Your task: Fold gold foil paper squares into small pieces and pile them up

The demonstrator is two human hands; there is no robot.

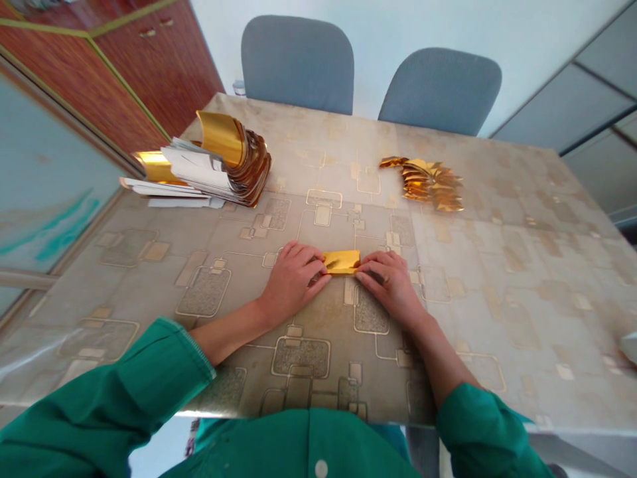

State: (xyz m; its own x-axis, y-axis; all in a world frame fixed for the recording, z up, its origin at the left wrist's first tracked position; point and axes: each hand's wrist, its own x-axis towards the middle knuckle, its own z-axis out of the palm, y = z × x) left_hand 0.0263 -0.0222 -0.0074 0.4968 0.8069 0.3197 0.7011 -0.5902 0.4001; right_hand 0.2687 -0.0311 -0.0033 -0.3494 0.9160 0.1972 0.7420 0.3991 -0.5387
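A small strip of shiny gold paper (341,261) lies between my two hands, just above the patterned tablecloth in front of me. My left hand (297,273) pinches its left end between thumb and fingers. At the right end, my right hand (391,282) has thumb and fingertips closed on the paper. Farther back on the right is a row of folded gold pieces (432,184), touched by neither hand. A tall stack of gold and white sheets (219,159) stands at the back left, its sheets curved and fanned.
The table (318,332) has a patterned cover. Two grey-blue chairs (298,63) (442,89) stand behind its far edge. A reddish wooden cabinet (154,66) is at the back left. Part of a white object (630,346) shows at the right edge.
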